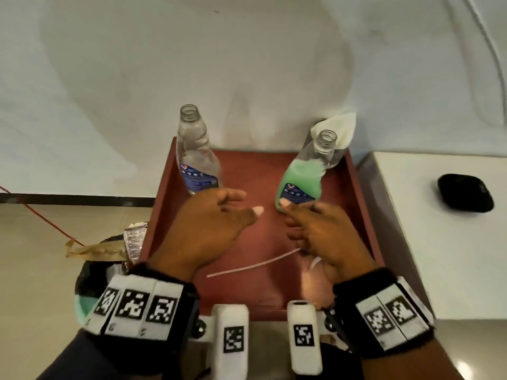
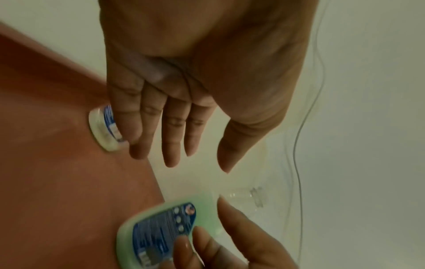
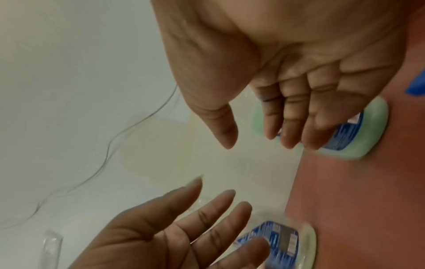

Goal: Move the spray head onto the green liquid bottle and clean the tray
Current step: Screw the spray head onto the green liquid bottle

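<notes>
In the middle of the head view, a bare strip of red tray (image 1: 247, 171) floor runs between the empty bottle (image 1: 196, 154) at upper left and the green liquid bottle (image 1: 304, 176) at upper right, wide enough for a hand to pass. Lower down, the left hand (image 1: 208, 229) and right hand (image 1: 323, 231) hover over the tray with a narrow gap between them, and a thin white tube (image 1: 252, 266) lies across the floor beneath that gap. A folded white cloth (image 1: 340, 127) crowds the far right corner behind the green bottle, while the raised tray walls bound the left and right sides.
</notes>
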`<state>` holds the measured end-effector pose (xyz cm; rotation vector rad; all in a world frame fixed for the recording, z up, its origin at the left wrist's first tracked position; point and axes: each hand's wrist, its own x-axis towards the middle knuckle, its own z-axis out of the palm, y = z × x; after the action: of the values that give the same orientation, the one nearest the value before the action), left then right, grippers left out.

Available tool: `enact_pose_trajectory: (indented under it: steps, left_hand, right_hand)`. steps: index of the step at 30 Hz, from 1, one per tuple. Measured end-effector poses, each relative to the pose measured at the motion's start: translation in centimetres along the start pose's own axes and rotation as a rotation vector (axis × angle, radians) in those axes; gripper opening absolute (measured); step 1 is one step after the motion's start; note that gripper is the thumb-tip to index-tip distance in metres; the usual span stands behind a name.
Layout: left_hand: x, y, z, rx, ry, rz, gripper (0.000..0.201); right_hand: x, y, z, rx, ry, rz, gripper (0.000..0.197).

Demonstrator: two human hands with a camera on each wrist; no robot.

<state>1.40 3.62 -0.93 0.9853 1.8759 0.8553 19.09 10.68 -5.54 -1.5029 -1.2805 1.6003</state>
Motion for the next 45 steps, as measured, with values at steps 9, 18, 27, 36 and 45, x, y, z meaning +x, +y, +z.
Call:
enact_pose_trajectory:
  steps: [9,18,27,36,45]
  left_hand:
    - [7.3,1.6,9.9,0.204,-0.154,0.140,0.079]
    - [8.2,-0.9,9.8,0.096,-0.106,0.181,0.038]
    - [5.8,-4.2,6.6,0.099,-0.088,0.181,0.050]
    - [2.8,-5.8,5.4,0.091,-0.055,0.123,0.060]
    - [1.0,-4.8,2.4,0.175,0.013,0.069,0.095]
  right_hand:
    - [5.6,2.7,-4.0,-0.193,0.057,-0.078,0.048]
    - [5.6,2.8,-2.4,-0.295,-0.011,-0.103,0.067]
    - [2.8,2.1,-0.7,-0.411,-0.153,-0.135,0.047]
    - [1.3,3.3,1.0,-0.456,-0.177,-0.133,0.047]
    - [2.8,2.1,-4.0,-0.612,0.109,-0.097,0.053]
